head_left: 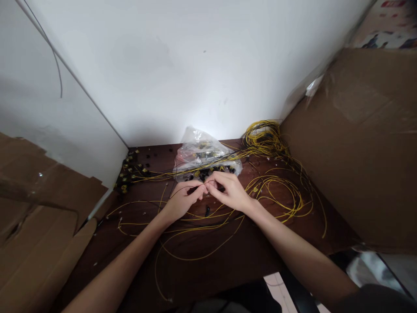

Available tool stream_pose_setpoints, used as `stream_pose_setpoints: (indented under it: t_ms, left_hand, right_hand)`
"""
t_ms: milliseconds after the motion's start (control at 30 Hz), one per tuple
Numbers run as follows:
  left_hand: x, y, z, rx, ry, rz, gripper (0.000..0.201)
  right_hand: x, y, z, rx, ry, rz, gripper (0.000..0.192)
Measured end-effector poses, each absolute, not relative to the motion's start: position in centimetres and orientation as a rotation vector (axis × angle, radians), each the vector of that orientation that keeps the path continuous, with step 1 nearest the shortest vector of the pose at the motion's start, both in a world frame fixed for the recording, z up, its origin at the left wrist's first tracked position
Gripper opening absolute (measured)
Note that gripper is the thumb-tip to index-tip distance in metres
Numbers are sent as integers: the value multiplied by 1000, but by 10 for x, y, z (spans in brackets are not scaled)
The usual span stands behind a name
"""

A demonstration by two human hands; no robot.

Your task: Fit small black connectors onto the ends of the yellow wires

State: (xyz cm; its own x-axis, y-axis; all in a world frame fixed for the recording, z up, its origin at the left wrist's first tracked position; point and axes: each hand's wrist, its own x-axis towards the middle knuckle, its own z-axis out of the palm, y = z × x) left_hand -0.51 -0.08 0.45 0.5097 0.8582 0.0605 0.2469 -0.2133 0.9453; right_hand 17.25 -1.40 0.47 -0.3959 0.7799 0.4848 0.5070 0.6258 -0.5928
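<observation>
My left hand [183, 201] and my right hand [229, 191] meet fingertip to fingertip over the middle of the dark wooden table [228, 256]. Together they pinch a thin yellow wire [195, 215] and a small part at its end; the part is too small to make out. Loose yellow wires [280, 191] lie in loops under and around both hands. Just behind my fingers lies a clear plastic bag [202, 152] with small black and yellow connectors in it. A small black piece [207, 211] rests on the table below my hands.
A coil of yellow wires [263, 137] sits at the back right corner. A row of black and yellow connectors [128, 174] lines the back left. Cardboard sheets stand at the left [42, 217] and right [358, 143]. A white wall [182, 65] closes the back.
</observation>
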Motion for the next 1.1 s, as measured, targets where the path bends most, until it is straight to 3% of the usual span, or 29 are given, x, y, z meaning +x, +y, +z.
stream_pose_setpoints:
  t_ms: [1100]
  left_hand:
    - [-5, -1, 1, 1699, 888, 736, 29]
  right_hand:
    - [167, -13, -2, -1150, -1865, 369, 9]
